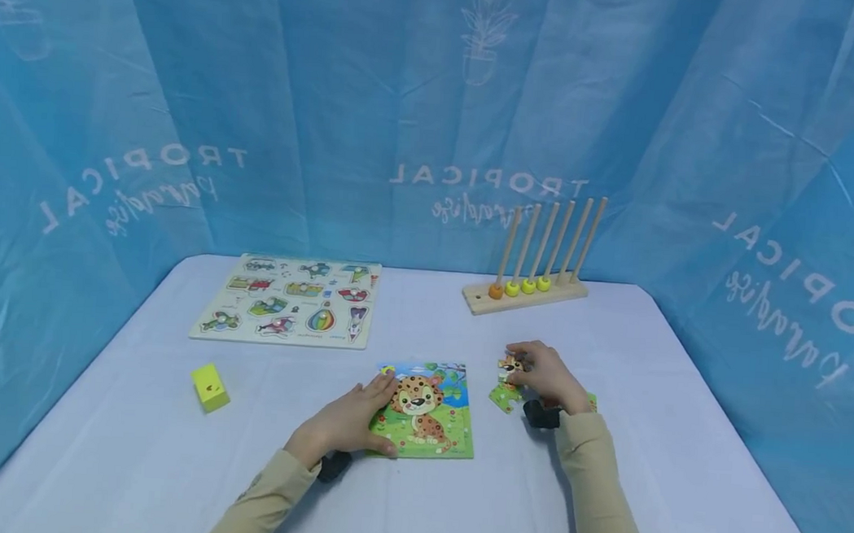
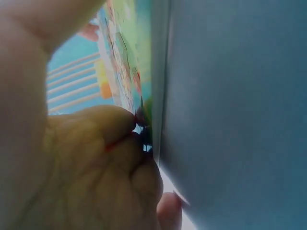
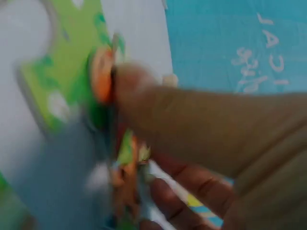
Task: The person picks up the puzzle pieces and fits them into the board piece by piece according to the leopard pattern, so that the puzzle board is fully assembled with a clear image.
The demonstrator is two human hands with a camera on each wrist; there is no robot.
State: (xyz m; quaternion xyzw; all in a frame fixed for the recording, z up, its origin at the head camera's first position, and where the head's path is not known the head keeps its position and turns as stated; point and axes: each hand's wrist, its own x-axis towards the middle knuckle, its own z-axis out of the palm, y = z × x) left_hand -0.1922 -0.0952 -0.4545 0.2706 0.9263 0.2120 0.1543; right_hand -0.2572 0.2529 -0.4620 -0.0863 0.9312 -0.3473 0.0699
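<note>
My left hand (image 1: 347,421) rests on the left side of a square cheetah jigsaw board (image 1: 454,431), fingers stretched toward its upper left and thumb by the lower edge. In the left wrist view the board (image 2: 139,43) shows nearly edge-on past the fingers. To the right of it, my right hand (image 1: 548,376) pinches a jigsaw piece (image 1: 509,365) with part of a cheetah's face, between thumb and fingers. The right wrist view is blurred, with the thumb pressed on the piece. A green jigsaw piece (image 1: 505,398) lies just below that hand.
More green jigsaw (image 1: 592,401) peeks out behind the right wrist. At the back right stands a wooden peg rack (image 1: 478,302) with several orange and yellow beads. A vehicle peg-puzzle board (image 1: 203,330) lies back left, and a yellow block (image 1: 208,385) sits left of the left hand.
</note>
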